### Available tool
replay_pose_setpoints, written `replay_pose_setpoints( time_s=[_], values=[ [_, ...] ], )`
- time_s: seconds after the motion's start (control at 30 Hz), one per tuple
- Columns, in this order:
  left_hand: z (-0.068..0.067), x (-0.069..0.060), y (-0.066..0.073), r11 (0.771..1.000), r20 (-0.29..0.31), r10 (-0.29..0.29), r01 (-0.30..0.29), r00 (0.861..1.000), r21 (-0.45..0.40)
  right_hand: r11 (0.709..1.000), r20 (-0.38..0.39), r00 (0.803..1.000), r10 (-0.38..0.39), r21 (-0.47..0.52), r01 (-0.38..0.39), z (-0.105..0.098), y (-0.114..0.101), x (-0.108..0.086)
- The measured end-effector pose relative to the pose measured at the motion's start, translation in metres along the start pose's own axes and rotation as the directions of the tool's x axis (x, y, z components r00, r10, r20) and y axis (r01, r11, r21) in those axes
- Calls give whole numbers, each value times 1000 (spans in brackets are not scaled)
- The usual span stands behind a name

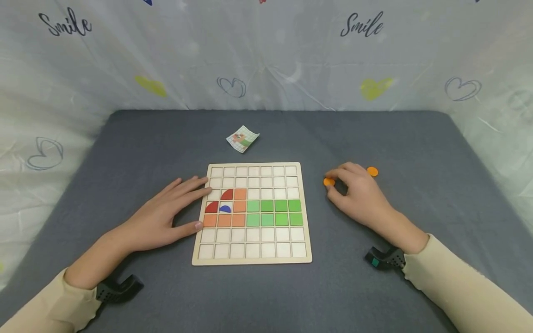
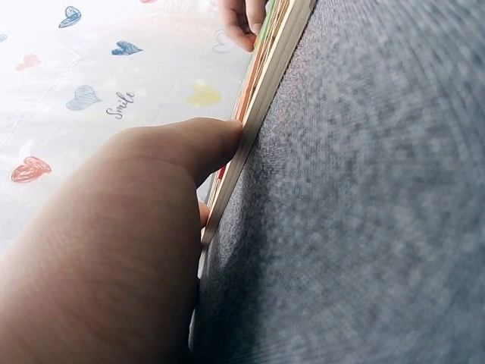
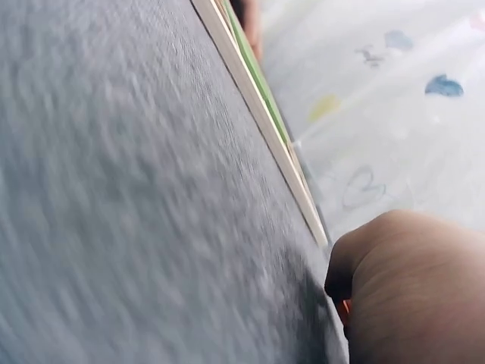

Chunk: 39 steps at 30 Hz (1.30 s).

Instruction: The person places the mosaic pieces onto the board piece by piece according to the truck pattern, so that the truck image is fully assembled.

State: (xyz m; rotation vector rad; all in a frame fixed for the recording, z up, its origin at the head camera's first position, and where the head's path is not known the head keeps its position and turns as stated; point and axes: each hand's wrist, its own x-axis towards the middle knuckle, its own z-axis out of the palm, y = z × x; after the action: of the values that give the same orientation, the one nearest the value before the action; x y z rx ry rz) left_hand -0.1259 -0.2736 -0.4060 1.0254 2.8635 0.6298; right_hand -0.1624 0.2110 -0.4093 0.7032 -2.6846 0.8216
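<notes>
A wooden grid board [image 1: 252, 264] lies flat on the dark table. Red quarter-circles, orange squares, green squares and one small blue half-circle [image 1: 225, 209] fill part of its cells. My left hand [image 1: 164, 219] rests at the board's left side, its spread fingers and thumb touching the rim. To the right of the board, my right hand [image 1: 361, 196] pinches an orange disc [image 1: 329, 182] between thumb and fingertips at the tabletop. In the right wrist view, only an orange sliver [image 3: 345, 311] shows beside the curled fingers. A second orange disc [image 1: 372, 171] lies just beyond that hand.
Behind the board sits a small, slightly curled paper card [image 1: 243, 138] printed with a coloured grid pattern. A white curtain [image 1: 283, 60] with hearts and lettering hangs along the back and sides of the table [image 1: 266, 300].
</notes>
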Motion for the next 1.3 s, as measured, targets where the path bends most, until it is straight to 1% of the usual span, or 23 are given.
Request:
replay_pose_setpoints(
  time_s=[0.23,0.47,0.6,0.83,1.03,1.17,1.3],
  values=[
    [0,1,0,1000,13,-13,13,1000,6,990,-20,994,-111,89,112,10,-18,-7],
    [0,2,-1,1000,12,-9,9,1000,8,971,-14,981,-191,146,191,17,-42,-12],
    [0,2,-1,1000,9,-6,5,1000,10,955,0,970,-241,176,238,21,-53,-15],
    [1,1,-2,1000,8,0,0,1000,9,922,31,943,-332,221,317,28,-71,-24],
    [2,-1,-3,1000,5,-1,1,1000,15,903,49,921,-387,225,367,34,-85,-32],
    [2,-1,-3,1000,3,-2,2,1000,18,901,55,915,-400,206,382,34,-89,-33],
    [2,-1,-3,1000,0,-1,1,1000,18,901,59,914,-402,206,383,34,-90,-33]
  ],
)
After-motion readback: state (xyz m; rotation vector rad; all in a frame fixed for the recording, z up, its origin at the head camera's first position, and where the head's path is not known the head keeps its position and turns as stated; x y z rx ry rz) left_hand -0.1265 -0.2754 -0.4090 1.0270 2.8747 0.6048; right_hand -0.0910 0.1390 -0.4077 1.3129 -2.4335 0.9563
